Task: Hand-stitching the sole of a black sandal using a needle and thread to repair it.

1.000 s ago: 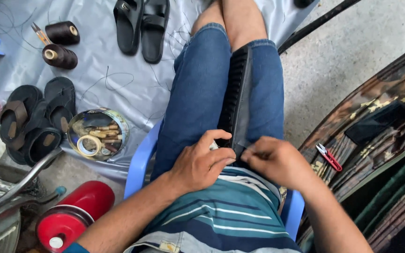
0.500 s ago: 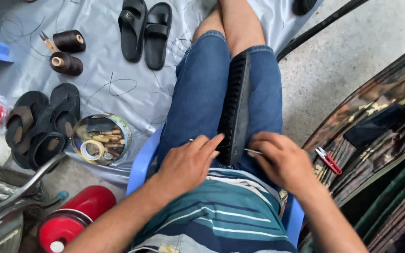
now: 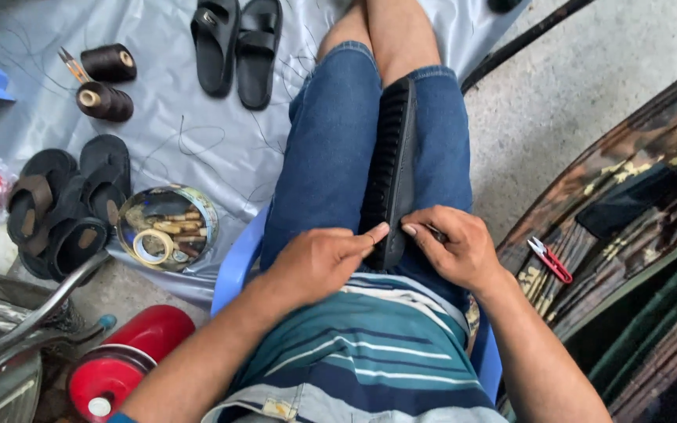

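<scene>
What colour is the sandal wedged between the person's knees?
Black, with a ribbed sole; the head view shows it, both hands at its near end.

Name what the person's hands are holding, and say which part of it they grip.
A black sandal, sole up between the thighs. Both the left hand and right hand pinch its near end. The right hand may also hold a thin tool; unclear.

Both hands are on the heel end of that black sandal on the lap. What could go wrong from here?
1. The right hand seems to grip a thin pointed tool close to the left hand fingertips; a slip might jab them.
2. The black sandal only rests edge-up between the thighs, so a hard push may tip it.
3. Loose thread on the grey sheet could snag.
</scene>
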